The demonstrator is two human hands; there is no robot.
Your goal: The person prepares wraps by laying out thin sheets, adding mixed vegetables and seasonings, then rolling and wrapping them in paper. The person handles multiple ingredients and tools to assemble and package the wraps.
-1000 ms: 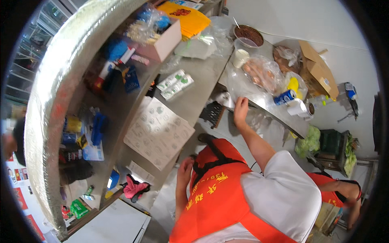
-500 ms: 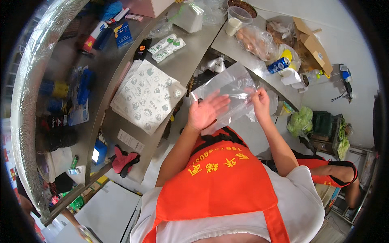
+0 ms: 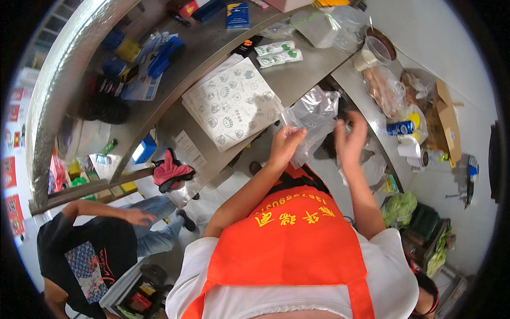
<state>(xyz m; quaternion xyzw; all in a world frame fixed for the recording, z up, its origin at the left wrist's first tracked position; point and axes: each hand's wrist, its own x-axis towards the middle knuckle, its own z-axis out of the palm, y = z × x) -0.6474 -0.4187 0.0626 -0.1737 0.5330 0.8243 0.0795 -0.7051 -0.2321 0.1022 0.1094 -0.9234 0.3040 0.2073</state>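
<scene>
A clear plastic bag hangs crumpled in front of me, above my red apron. My left hand is closed on its near left edge, thumb pressed against the fingers. To the right of the bag, my right hand is raised with thumb and fingers apart and is slightly blurred; nothing shows in it. A stack of printed wrapping paper lies on the metal counter left of the bag. Beyond the stack rest two paper-wrapped rolls.
On the right counter are a bag of brown food, a blue can, a plastic cup and a cardboard box. A red and black cloth hangs at the left counter's end. Another person stands at lower left.
My left hand has gone from open and spread to gripping the bag. My right hand has let go of the bag. The bag is more bunched; the view has turned, bringing another person in.
</scene>
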